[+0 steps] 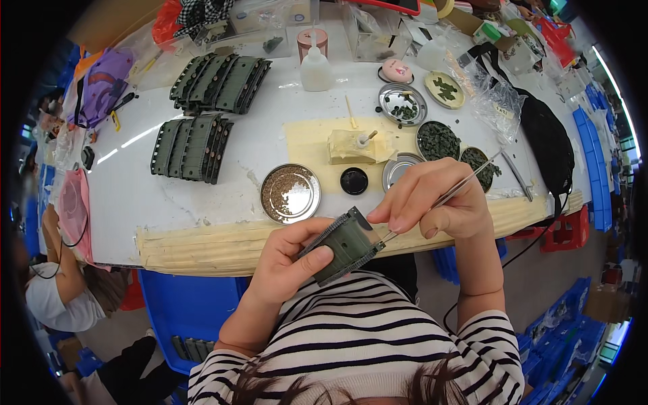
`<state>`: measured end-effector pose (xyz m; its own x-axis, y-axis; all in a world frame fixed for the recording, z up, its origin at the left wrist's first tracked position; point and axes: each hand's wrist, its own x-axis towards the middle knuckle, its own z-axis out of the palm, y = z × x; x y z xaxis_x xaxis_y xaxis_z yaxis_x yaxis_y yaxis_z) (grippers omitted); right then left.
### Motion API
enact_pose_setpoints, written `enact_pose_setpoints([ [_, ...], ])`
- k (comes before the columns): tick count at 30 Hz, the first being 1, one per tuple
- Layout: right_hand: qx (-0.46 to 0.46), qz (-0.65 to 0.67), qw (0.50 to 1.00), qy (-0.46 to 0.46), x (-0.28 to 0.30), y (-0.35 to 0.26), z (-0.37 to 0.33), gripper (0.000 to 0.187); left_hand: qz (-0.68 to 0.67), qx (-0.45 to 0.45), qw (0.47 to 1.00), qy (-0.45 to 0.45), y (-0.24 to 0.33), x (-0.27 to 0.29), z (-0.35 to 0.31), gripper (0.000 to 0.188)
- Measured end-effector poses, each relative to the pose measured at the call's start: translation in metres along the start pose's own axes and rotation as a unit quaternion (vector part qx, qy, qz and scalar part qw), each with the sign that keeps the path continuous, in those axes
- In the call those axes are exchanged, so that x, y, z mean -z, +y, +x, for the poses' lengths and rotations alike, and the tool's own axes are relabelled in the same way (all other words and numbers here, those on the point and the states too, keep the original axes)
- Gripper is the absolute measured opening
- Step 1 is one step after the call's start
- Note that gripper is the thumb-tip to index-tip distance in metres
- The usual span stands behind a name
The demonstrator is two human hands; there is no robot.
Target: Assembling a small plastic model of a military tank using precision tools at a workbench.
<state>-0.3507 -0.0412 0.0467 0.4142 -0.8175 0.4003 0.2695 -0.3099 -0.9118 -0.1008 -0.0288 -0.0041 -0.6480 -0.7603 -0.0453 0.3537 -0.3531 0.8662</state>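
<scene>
My left hand (pixel 280 260) is closed around a dark green model tank hull (pixel 345 244) with tracks along its sides, held tilted above the table's front edge. My thumb presses on its flat face. In my right hand (pixel 449 202) is a pair of thin metal tweezers (pixel 478 173), its tips at the hull's right end. Whether the tips grip a small part is too small to tell. The right fingertips are close beside the hull's upper corner.
Stacked green hulls (pixel 219 82) and another row (pixel 190 148) lie at the left. Nearby are a tin of brown bits (pixel 290 193), a black round cap (pixel 354 181), a taped block (pixel 361 147), tins of green parts (pixel 439 140), a white squeeze bottle (pixel 316 69) and other tweezers (pixel 517 177).
</scene>
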Motion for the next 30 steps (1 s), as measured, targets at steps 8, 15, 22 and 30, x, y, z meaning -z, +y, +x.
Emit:
enact_pose_setpoints([
  [8,-0.007,-0.008,1.000,0.012,-0.0020,-0.0003,0.0034,0.021,0.000,0.005,1.000,0.000,-0.0024,0.0016,-0.0003,0.042],
  [15,-0.013,0.014,1.000,-0.013,0.0013,0.0018,0.0013,0.013,0.007,0.011,1.000,-0.004,-0.0012,0.0021,-0.0004,0.042],
  [22,-0.022,0.004,0.999,-0.025,0.0025,0.0033,0.0013,0.011,-0.033,0.034,0.998,-0.040,0.0013,0.0059,-0.0010,0.034],
  [30,-0.041,0.034,0.998,-0.023,0.0008,0.0028,0.0050,0.013,-0.023,0.032,0.997,-0.061,0.0025,0.0090,0.0007,0.037],
])
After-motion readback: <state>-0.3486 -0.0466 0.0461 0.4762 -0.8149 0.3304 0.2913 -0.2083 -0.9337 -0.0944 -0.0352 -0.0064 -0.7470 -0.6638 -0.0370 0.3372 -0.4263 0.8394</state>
